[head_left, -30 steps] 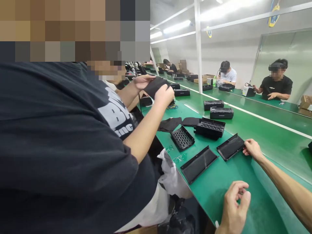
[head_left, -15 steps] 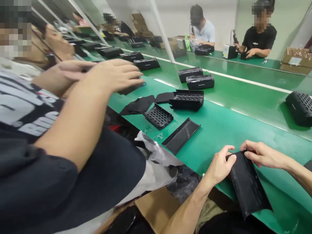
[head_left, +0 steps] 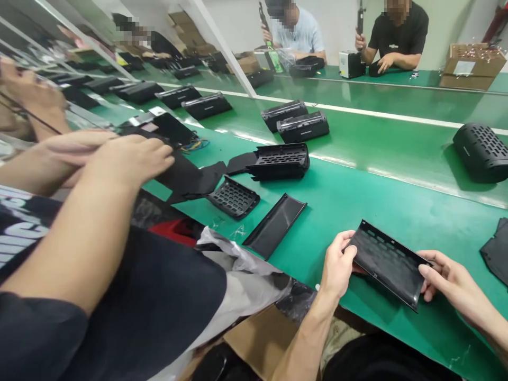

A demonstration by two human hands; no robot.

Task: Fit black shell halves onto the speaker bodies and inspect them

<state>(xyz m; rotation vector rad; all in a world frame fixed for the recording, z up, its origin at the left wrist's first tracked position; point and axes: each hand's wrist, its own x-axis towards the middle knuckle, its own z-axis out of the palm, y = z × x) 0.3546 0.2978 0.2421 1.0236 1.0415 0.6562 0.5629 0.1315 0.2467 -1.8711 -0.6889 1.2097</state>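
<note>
Between my two hands is a curved black plastic speaker cover (head_left: 389, 264), hollow side up, with rows of slots showing faintly through its dark lining. My left hand (head_left: 337, 264) grips its left end, thumb on top. At the opposite end, my right hand (head_left: 442, 278) has its thumb on the edge and fingers beneath. A similar lined black cover (head_left: 275, 225) lies on the green table to the left. Behind it sit a slotted black grille piece (head_left: 234, 197) and a larger slotted half-shell (head_left: 280, 160).
A co-worker's arm (head_left: 107, 211) reaches over the table at left, near flat black sheets (head_left: 190, 177). Assembled black speakers (head_left: 304, 127) stand along the green belt, another speaker (head_left: 482, 151) at right. A black piece (head_left: 496, 251) lies at the right edge. People work opposite.
The cover has turned from lengthwise to crosswise, its hollow inside now showing. My right hand has moved from the top end to the right end. The view has shifted right.
</note>
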